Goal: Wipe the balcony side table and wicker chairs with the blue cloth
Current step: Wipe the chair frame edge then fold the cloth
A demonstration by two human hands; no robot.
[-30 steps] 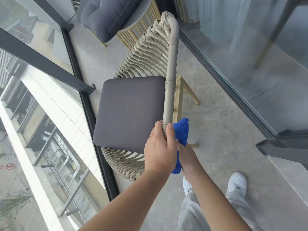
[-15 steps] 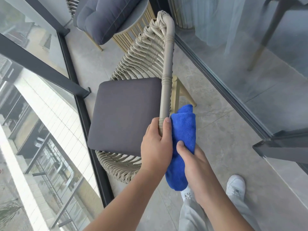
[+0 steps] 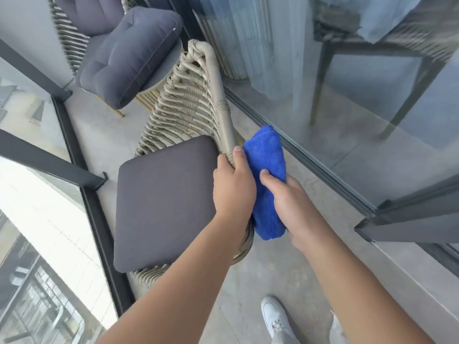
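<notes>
A beige wicker chair (image 3: 191,105) with a flat dark grey seat pad (image 3: 161,202) stands in front of me. My left hand (image 3: 233,187) grips the chair's top rail near its lower end. My right hand (image 3: 290,199) holds the folded blue cloth (image 3: 267,175) against the outer side of that rail, thumb on top of the cloth. Behind the chair stands the round side table (image 3: 171,63), with a puffy grey cushion (image 3: 124,55) lying on it. A second wicker chair (image 3: 67,38) shows at the far top left.
A glass balustrade with a dark frame (image 3: 99,219) runs along the left. A sliding glass door with its track (image 3: 323,170) runs along the right. My white shoe (image 3: 275,319) stands on the grey tiled floor (image 3: 285,269).
My right hand has slid the blue cloth up along the rail, so more of the cloth shows. My view has tilted up toward the table and the far chair.
</notes>
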